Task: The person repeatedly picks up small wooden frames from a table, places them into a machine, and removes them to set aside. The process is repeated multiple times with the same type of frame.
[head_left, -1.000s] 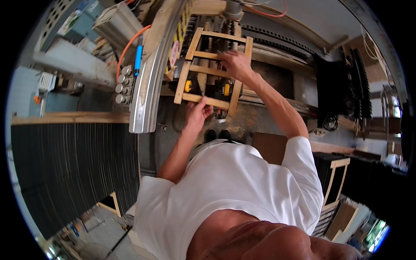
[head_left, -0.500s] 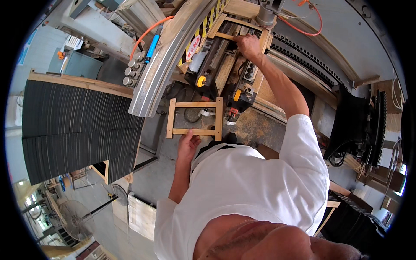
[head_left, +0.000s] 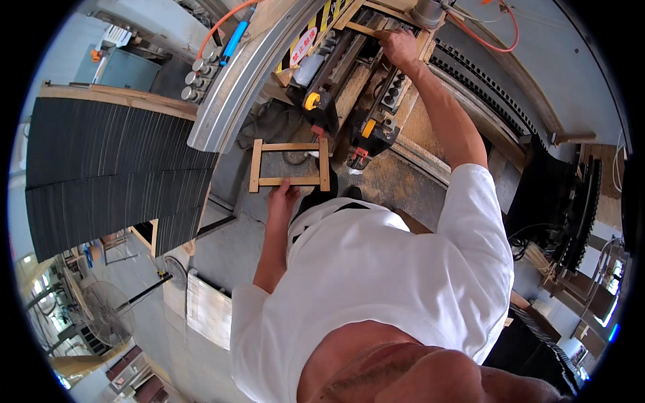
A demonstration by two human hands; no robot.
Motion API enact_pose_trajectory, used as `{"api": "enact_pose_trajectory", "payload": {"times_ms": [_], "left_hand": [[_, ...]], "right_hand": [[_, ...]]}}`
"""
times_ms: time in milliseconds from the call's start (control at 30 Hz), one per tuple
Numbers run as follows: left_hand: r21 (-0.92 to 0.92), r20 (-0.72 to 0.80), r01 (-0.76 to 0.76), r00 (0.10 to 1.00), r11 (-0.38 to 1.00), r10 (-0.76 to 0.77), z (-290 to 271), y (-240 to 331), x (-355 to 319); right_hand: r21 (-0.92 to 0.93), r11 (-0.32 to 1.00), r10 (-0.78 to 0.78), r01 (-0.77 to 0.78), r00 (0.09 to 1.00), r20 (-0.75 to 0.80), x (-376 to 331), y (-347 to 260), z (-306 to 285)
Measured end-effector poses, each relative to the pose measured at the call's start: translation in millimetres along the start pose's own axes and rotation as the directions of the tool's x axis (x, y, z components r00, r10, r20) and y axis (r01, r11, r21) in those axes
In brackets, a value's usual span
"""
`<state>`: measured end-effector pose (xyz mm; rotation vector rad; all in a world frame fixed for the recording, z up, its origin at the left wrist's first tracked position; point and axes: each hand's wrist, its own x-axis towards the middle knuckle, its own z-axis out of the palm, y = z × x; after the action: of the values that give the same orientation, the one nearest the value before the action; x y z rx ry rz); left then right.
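My left hand (head_left: 282, 195) grips a small rectangular wooden frame (head_left: 290, 146) by its lower bar. The bar ends stick out a little past the corners, and the frame hangs in the air in front of my body. My right hand (head_left: 401, 50) reaches far forward into the machine. Its fingers are closed at the right end of a second frame's wooden bar (head_left: 361, 29); my hand hides part of that frame. Below lie two dark machine rails, one ending in a yellow knob (head_left: 312, 101), the other bearing a yellow lever (head_left: 368, 127).
A curved metal beam (head_left: 242, 80) with yellow-black striping runs left of the rails. Left of it stands a tall stack of dark-edged strips (head_left: 114, 158). A cylindrical spindle (head_left: 428, 12) hangs by my right hand. Sawdust (head_left: 393, 185) covers the floor; a standing fan (head_left: 107, 312) is lower left.
The whole view has shifted slightly, so the machine and both hands sit higher in the picture. Both hands keep their grips, and the left-hand frame has moved slightly left.
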<state>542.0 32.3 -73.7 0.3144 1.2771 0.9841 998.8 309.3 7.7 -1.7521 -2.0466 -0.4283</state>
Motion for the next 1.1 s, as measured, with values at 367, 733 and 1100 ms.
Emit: {"api": "enact_pose_trajectory", "payload": {"times_ms": [367,733,1100], "left_hand": [[0.019,-0.105,0.017,0.994,1.0,-0.015,-39.5,-11.0,-13.9],[0.155,-0.121,-0.395,0.902,0.906,0.414,-137.6,63.0,-105.5],[0.165,-0.484,-0.637,0.613,0.753,0.624,-431.8,194.4,-204.4]], "right_hand": [[0.014,0.998,0.058,-0.06,0.995,0.075,-1.7,-6.3,-7.9],[0.001,0.983,0.185,-0.186,0.982,0.046,8.3,-63.0,-63.1],[0.885,0.463,-0.285,-0.039,0.939,0.19,-171.1,-471.3,-154.6]]}}
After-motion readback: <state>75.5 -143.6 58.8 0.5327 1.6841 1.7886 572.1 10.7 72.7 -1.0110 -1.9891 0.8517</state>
